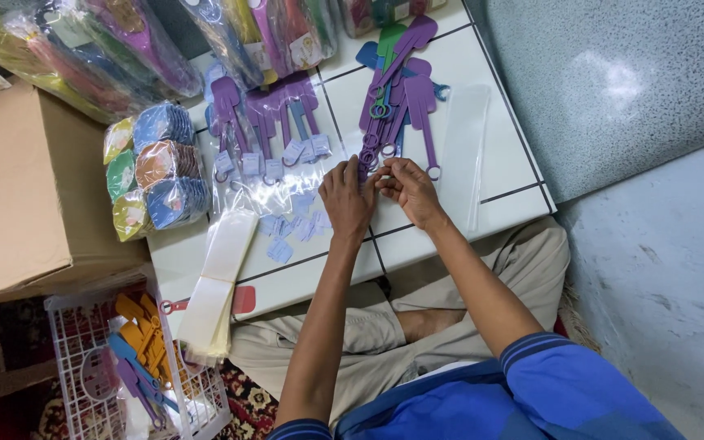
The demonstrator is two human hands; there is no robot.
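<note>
My left hand (347, 200) and my right hand (407, 190) meet at the near edge of a low white tiled table (499, 155). Their fingertips pinch the ring end of a purple hand-shaped plastic tool (366, 155) at the bottom of a pile of purple, blue and green ones (397, 81). Left of that lie several purple tools with small paper tags (275, 122) on clear plastic sleeves. Loose pale blue tags (291, 228) are scattered just left of my left hand.
A stack of narrow clear bags (217, 277) hangs over the table's near left edge. Bundles of round coloured items (156, 167) sit beside a cardboard box (10, 195). Bagged packs (124, 41) line the far edge. A white wire basket (136, 367) holds orange and blue tools.
</note>
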